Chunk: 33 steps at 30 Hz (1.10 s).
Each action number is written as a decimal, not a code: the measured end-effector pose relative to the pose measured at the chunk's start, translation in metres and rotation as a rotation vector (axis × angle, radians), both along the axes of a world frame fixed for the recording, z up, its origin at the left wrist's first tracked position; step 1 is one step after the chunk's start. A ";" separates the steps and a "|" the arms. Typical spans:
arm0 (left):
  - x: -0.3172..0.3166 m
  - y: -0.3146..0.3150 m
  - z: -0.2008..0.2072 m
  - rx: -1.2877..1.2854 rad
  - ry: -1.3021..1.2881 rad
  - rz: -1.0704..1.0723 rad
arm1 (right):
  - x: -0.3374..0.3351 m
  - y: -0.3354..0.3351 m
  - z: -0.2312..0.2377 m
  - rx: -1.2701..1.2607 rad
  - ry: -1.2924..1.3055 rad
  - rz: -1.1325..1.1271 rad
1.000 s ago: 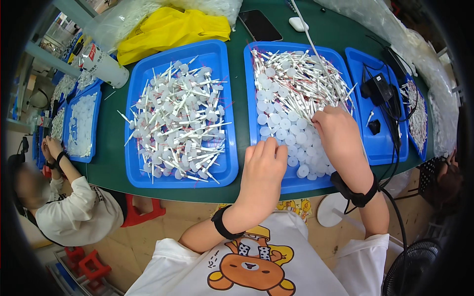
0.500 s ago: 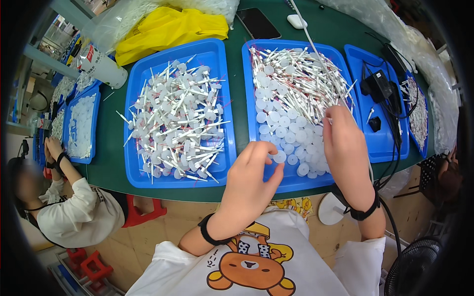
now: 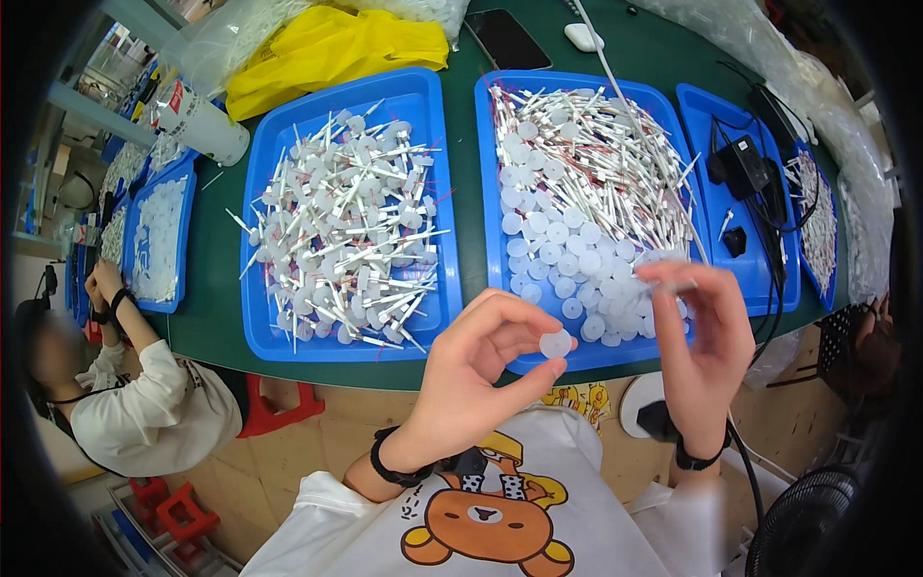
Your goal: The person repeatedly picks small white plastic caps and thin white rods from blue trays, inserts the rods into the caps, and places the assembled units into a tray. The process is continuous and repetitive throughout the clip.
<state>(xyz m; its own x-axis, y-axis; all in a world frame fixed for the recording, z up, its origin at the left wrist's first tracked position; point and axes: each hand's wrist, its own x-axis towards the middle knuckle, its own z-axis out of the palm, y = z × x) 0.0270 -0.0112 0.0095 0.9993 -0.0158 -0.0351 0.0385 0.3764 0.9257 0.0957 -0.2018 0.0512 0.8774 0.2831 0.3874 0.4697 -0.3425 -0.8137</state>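
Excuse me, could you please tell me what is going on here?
A person's left hand holds a translucent disc, and the right hand, apart from it, seems to pinch a slim white piece, though that is blurred. Both hands are at the near side of a blue tray, which holds loose discs and thin white sticks. The blue tray to its left holds discs and sticks jumbled together.

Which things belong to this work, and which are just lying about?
Apparently in use:
Pale disc, in left hand
Blurred white piece, in right hand
Blue tray: loose discs, sticks
Another tray: sticks with discs

Seemingly lying about:
Phone
Yellow bag
Cup
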 end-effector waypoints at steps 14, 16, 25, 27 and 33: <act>-0.009 -0.001 0.005 -0.188 0.028 -0.097 | -0.033 0.004 -0.013 0.501 0.105 0.285; -0.008 0.000 0.001 -0.222 0.018 -0.111 | -0.034 0.003 -0.014 0.486 0.095 0.302; -0.005 0.000 0.001 -0.243 0.069 -0.073 | -0.036 -0.001 -0.018 0.420 0.085 0.316; -0.005 0.001 0.001 -0.221 0.067 -0.077 | -0.036 -0.002 -0.017 0.432 0.107 0.316; -0.002 0.001 -0.002 -0.137 0.019 -0.095 | -0.033 0.001 -0.017 0.452 0.116 0.301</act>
